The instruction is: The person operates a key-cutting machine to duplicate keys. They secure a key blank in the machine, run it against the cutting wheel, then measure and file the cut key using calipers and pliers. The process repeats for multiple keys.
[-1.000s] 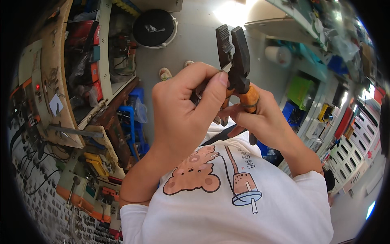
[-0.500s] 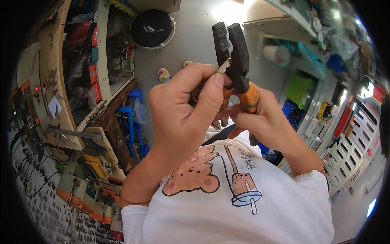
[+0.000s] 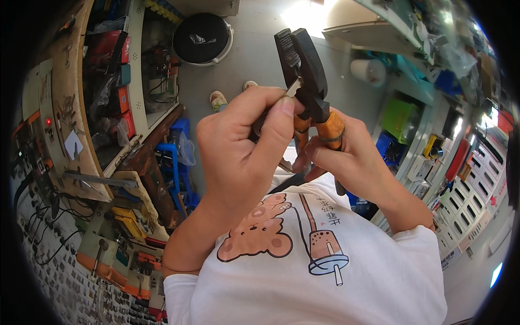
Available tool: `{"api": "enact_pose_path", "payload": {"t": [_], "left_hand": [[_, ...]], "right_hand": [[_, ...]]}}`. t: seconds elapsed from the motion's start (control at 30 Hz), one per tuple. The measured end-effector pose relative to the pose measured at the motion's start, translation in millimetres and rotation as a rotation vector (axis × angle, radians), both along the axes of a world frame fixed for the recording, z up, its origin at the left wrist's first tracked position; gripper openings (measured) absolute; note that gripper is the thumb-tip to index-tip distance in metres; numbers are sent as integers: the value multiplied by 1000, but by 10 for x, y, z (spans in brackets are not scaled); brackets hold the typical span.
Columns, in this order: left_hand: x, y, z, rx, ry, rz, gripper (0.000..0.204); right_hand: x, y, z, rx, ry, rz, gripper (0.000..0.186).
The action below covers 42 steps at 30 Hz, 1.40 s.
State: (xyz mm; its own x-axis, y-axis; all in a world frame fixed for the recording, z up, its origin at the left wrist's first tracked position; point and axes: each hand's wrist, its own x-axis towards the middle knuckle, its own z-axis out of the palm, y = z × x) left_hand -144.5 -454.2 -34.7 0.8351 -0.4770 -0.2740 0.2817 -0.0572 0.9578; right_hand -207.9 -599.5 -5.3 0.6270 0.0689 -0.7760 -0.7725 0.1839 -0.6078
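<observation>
Close in front of my chest, my right hand (image 3: 352, 149) is wrapped round the orange-brown handles of dark combination pliers (image 3: 314, 65). The pliers point away from me, with their ridged jaws slightly apart. My left hand (image 3: 238, 141) pinches a small flat silver key (image 3: 293, 86) between thumb and forefinger. Its notched blade sticks up beside the base of the jaws, and I cannot tell whether it touches them. Most of the key is hidden by my fingers. The lower part of the plier handles is partly covered by my right fingers.
A round black-topped stool (image 3: 201, 38) stands on the floor ahead. On the left are a worn wooden worktop (image 3: 65, 103), shelves with boxes, and orange-and-grey machines (image 3: 103, 254). To the right stand a green bin (image 3: 400, 120) and white drawers (image 3: 468, 200).
The pliers have shifted slightly left, and their jaws have come a little closer together. My left hand and the key have moved only slightly.
</observation>
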Motion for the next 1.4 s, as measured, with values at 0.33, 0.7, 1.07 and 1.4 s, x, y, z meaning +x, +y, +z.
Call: {"api": "enact_pose_path", "payload": {"t": [0.33, 0.7, 1.07, 1.4], "left_hand": [[-50, -1, -31, -10, -2, 20, 14], [108, 180, -77, -22, -53, -112, 22], [469, 65, -130, 7, 134, -193, 34], [204, 412, -214, 140, 19, -314, 34]], "right_hand": [[-55, 31, -62, -53, -40, -21, 23], [-137, 46, -161, -134, -89, 0, 18], [-234, -14, -274, -74, -192, 287, 46], [-390, 41, -404, 251, 20, 24, 64]]}}
